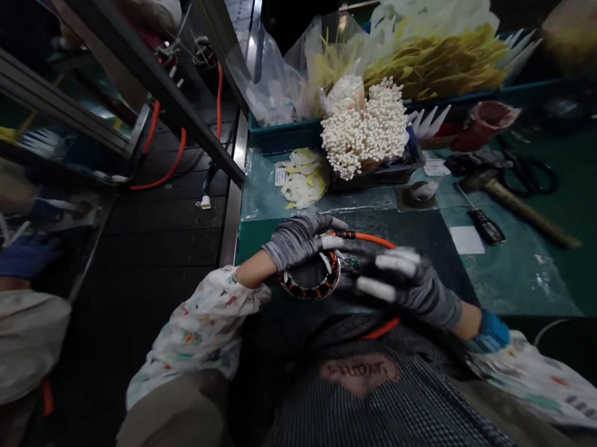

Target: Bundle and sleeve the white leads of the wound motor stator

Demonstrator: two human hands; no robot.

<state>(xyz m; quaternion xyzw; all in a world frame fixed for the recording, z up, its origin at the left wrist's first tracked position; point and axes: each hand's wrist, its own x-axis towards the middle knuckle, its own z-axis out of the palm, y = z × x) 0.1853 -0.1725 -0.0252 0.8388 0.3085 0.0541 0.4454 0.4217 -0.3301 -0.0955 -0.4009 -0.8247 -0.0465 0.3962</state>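
Note:
A wound stator ring (312, 291), black and copper-red with white lacing, rests on the dark work mat before me. My left hand (299, 240), in a grey knit glove with pale fingertips, curls over its upper edge and grips it where the leads come out. From there an orange sleeved cable (372, 237) arcs right and loops back toward my lap. My right hand (419, 287), gloved alike, is just right of the ring near some thin dark leads. Motion blurs its fingers, and whether they pinch a lead cannot be seen.
Behind the ring stand a bundle of white-tipped sticks (366, 130) and yellow sheets (435, 59). A hammer (528, 211), a screwdriver (486, 225) and black-handled scissors (536, 174) lie right. Left are a metal frame post (172, 103), a dark slatted conveyor (178, 223) and another person's blue-gloved hand (17, 258).

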